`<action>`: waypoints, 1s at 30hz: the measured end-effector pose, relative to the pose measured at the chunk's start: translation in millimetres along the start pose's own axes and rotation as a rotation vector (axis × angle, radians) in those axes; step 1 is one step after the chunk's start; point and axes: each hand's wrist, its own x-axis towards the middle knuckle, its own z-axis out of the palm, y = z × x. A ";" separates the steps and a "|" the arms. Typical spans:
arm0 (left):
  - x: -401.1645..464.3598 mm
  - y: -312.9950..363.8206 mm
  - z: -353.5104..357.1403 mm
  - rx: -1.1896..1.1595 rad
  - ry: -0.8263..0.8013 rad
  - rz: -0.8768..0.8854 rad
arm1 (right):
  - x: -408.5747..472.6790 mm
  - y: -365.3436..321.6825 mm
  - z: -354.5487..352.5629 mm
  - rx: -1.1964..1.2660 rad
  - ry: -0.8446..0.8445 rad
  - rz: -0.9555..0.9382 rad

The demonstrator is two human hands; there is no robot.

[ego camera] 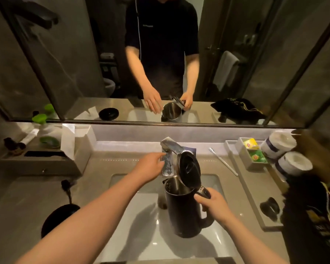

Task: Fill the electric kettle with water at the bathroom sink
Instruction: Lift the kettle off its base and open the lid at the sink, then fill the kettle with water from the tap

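Observation:
A black electric kettle [185, 208] with a steel inside stands in the white sink basin [141, 235], its lid [189, 169] hinged up and open. My right hand [213, 204] grips the kettle's handle on its right side. The chrome faucet [169, 155] rises behind the basin, its spout ending just above and left of the kettle's mouth. My left hand [151, 164] reaches to the faucet's left side, fingers spread and touching it. I cannot tell whether water runs.
The kettle's black base [59, 218] with its cord lies on the counter at left. A tissue box and toiletries sit at back left. At right are a toothbrush [223, 161], a tray with tea bags [252, 149], two toilet rolls [286, 155] and a black pouch. A mirror spans the wall.

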 end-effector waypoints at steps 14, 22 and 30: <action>82.4 -1.4 37.5 0.545 0.102 0.206 | 47.4 23.8 10.6 0.119 -0.052 0.082; 82.4 9.7 31.5 0.472 0.180 0.271 | 57.0 18.5 8.9 0.118 -0.080 0.058; 86.5 5.4 19.6 0.197 0.176 0.104 | 56.6 13.9 14.9 0.123 -0.090 0.043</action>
